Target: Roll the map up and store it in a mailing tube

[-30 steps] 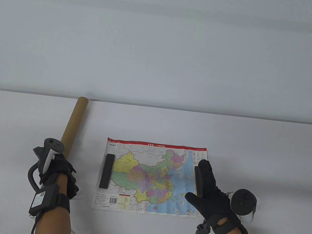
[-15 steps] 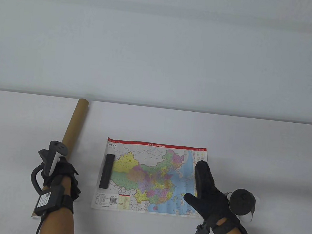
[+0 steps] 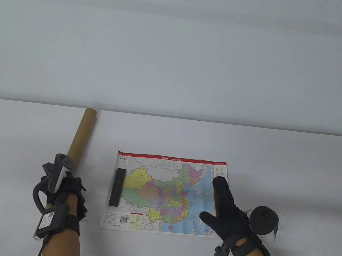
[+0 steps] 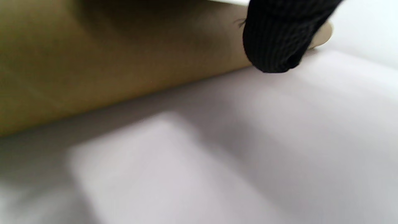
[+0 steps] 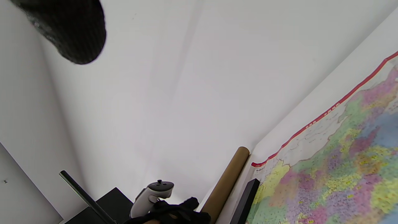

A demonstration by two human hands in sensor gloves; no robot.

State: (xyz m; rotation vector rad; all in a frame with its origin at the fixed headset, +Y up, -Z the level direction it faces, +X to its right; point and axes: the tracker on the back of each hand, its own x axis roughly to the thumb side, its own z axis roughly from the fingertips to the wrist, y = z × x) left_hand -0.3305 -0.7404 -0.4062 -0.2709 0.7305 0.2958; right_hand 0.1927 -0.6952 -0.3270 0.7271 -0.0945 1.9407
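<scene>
The fingers (image 3: pixel 222 187) of the right hand (image 3: pixel 229 213) lie stretched out flat over a black bar on the right edge of the map (image 3: pixel 166 195), thumb spread to the side, gripping nothing. The map lies unrolled on the white surface (image 3: pixel 170 134), with a second black bar (image 3: pixel 117 187) resting on its left side. The left hand (image 3: pixel 66 191) lies over the near part of the mailing tube (image 3: pixel 80 136), left of the map; whether its fingers are closed round it I cannot tell
</scene>
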